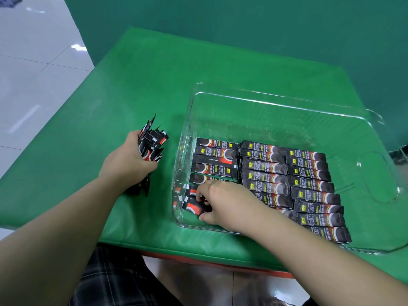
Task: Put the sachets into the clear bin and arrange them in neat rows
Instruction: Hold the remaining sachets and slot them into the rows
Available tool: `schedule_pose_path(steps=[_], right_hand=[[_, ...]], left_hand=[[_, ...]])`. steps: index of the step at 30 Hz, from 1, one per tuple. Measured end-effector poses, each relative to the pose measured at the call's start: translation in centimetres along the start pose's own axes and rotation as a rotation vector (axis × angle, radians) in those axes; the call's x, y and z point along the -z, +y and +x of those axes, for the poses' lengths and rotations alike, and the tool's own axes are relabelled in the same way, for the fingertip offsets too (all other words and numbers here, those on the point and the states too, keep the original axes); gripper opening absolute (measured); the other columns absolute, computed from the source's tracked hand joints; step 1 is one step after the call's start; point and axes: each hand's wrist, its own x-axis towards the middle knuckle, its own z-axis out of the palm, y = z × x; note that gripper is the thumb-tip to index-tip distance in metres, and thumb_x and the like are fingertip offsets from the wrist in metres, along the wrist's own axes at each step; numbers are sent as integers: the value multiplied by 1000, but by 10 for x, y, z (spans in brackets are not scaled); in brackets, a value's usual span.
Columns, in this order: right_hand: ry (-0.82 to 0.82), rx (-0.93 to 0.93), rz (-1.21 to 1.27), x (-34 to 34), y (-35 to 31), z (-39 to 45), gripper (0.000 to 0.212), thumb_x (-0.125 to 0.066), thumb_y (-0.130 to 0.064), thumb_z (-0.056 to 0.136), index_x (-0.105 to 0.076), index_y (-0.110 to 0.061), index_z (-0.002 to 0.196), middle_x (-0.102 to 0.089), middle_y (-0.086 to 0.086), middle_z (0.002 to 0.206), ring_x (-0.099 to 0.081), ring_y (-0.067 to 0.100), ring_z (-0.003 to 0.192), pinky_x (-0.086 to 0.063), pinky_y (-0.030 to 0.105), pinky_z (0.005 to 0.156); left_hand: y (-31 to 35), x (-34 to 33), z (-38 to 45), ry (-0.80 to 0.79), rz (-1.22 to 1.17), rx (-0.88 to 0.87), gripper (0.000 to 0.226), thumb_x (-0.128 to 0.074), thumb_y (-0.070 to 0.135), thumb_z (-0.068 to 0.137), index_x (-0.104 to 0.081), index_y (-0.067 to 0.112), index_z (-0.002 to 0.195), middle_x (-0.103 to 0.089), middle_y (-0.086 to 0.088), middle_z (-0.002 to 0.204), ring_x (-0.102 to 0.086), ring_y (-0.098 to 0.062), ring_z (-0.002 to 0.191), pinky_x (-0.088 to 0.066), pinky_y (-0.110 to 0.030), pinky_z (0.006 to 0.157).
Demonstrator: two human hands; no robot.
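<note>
A clear bin (276, 102) stands on the green table. Inside it, several black and red coffee sachets (306, 186) lie flat in three side-by-side rows. My right hand (223, 204) reaches into the bin's near left corner and pinches a sachet (194, 206) at the near end of the left row. Left of the bin, above the table, my left hand (125, 162) grips a bundle of sachets (151, 142), their ends fanning out above and below my fist.
The green table cover (143, 80) ends in a front edge near my lap and a left edge by the white tiled floor (28, 62). A green wall rises behind the table. The bin's far half holds no sachets.
</note>
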Motion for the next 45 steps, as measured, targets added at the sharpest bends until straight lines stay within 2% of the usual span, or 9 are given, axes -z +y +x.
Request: schedule_pose_path(steps=[4,7,12,16,26,32,37,40,45], right_hand=[[31,10,-18,-2,0,0,36,-60,-34,88,-50,-12,113,-56,6,113,-58,27,94,-49,34,70],[10,5,21,-1,0,0,34,-61,-35,88,-51,-13,112,-56,6,112,-57,27,97,-49,34,73],[-83,-10,198,2,2,-1,12,-62,-22,87,-59,-17,98,-64,1,98,-58,21,87,-50,35,76],[-134,12,250,2,1,-2,8,-63,-20,88,-63,-18,96,-68,-2,93,-58,15,84,-50,31,76],[-25,-80,237,14,23,-10,10,-68,-23,84,-60,-23,91,-59,-11,83,-56,10,78,-49,29,73],[-60,-20,163,12,28,-16,14,-66,-27,86,-61,-23,98,-61,-8,94,-51,9,81,-44,27,71],[-107,32,81,4,23,-11,13,-64,-28,87,-61,-21,98,-64,-4,94,-54,14,82,-42,27,65],[-5,25,83,12,26,-12,11,-61,-29,89,-62,-24,99,-61,-8,99,-52,10,84,-43,26,71],[122,-39,-65,20,35,-6,25,-51,-30,95,-58,-22,118,-52,-3,114,-58,21,101,-47,31,73]], left_hand=[[0,0,0,-2,8,4,76,-75,38,71,-27,36,130,-64,8,97,-64,-23,77,-54,-38,74],[0,0,0,-1,13,3,76,-74,38,72,-27,37,131,-64,8,98,-64,-23,78,-54,-38,74],[2,0,-1,8,21,-2,75,-74,40,72,-28,36,131,-62,8,98,-63,-25,82,-52,-37,75],[0,0,1,4,24,2,77,-74,40,72,-27,36,132,-62,9,99,-63,-24,80,-54,-39,75],[0,-1,1,4,22,8,78,-76,42,71,-27,37,131,-62,9,98,-64,-24,80,-54,-39,74],[1,0,1,5,29,3,76,-75,41,71,-28,35,131,-63,9,97,-63,-25,79,-53,-38,73],[1,0,0,5,24,2,77,-75,40,73,-27,34,132,-61,9,97,-62,-24,79,-52,-37,73],[0,-1,1,5,24,3,76,-75,41,72,-27,36,131,-61,9,97,-62,-25,80,-53,-37,74],[0,-1,1,-6,20,5,77,-74,40,72,-25,36,131,-62,7,98,-63,-25,79,-54,-39,74]])
